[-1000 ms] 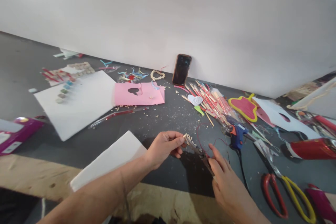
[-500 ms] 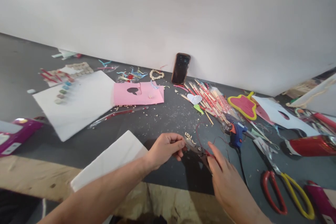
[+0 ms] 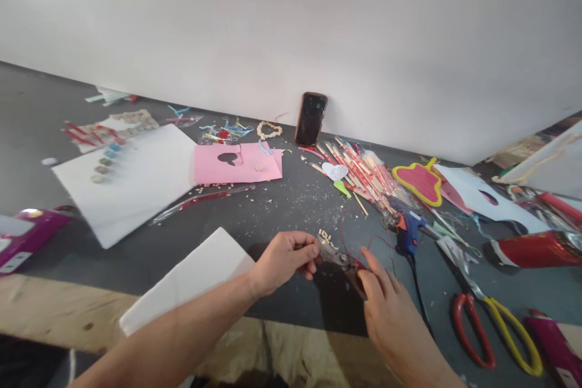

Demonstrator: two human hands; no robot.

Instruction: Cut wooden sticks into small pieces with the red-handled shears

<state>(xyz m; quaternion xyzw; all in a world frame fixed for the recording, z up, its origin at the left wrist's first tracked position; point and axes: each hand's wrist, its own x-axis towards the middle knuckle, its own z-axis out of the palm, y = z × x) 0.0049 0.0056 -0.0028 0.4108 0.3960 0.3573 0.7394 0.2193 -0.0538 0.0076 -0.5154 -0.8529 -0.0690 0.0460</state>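
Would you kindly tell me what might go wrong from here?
The left hand is right by the tip of the pliers held in the right hand, so it might get nipped. The small pale pieces lying loose just beyond the pliers could be knocked and scattered. The glue gun lies near the right hand, which might bump it.

Pliers (image 3: pixel 340 259) grey, red. Card (image 3: pixel 239 173) pink. Glue gun (image 3: pixel 408 235) blue, orange. Scissors (image 3: pixel 475 290) red-and-yellow-handled. Sticks (image 3: pixel 357 165) pale, red-patterned.
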